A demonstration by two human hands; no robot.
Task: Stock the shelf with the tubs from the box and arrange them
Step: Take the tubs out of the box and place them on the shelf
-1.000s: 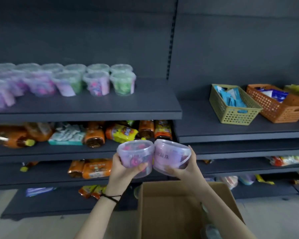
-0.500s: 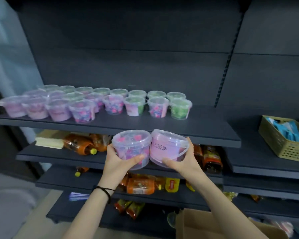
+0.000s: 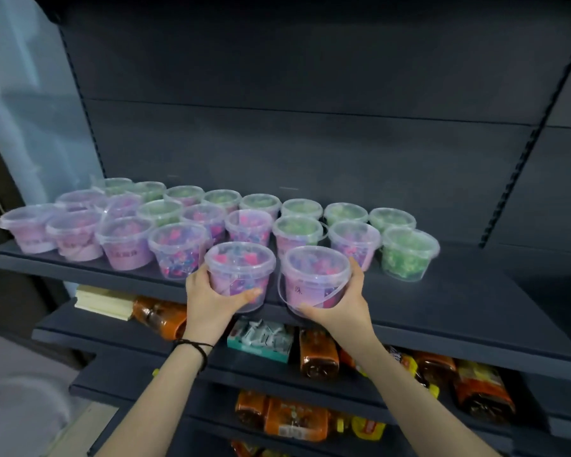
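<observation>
Tubs holding pink and blue pieces are at the front edge of the shelf (image 3: 442,301): the left hand (image 3: 211,300) grips the left tub (image 3: 241,275), the right hand (image 3: 342,308) grips the right tub (image 3: 314,277), whose pink label shows 珠.

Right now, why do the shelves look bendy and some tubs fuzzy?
Head view: the wide lens tilts the shelf and splays its uprights; the far-left tubs smear into blur; the held tubs look sharper; dim light, pale sheen on lids.

two held tubs (image 3: 240,275) before tub rows (image 3: 211,222) on shelf (image 3: 459,301).
</observation>
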